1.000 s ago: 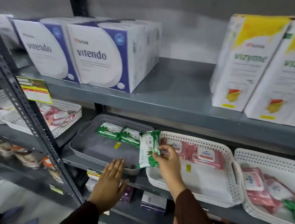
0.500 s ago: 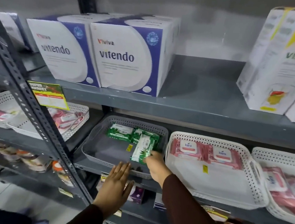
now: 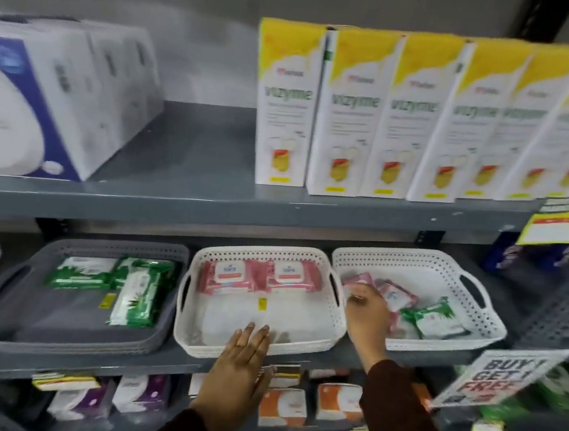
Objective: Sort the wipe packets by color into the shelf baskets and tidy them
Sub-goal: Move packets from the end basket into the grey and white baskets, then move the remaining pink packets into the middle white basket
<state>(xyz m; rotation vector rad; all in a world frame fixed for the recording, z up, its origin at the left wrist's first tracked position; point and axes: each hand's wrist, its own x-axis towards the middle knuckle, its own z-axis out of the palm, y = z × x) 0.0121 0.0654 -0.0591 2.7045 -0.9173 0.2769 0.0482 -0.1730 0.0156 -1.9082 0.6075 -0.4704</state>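
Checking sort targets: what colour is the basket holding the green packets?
Grey basket, perforated rim; head view, the only one.

Right hand (image 3: 367, 312) reaches into the right basket (image 3: 482, 332), seemingly touching pink packets (image 3: 394, 295).

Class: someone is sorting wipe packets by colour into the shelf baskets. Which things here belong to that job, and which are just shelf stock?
Part of the job:
- grey perforated plastic basket with green wipe packets
- middle white perforated basket with pink wipe packets
- right white basket, mixed pink and green packets
- right hand
- left hand

Just stock:
- yellow-and-white Vizyme cartons
- blue-and-white boxes
- "Buy 1 Get 1 Free" sign
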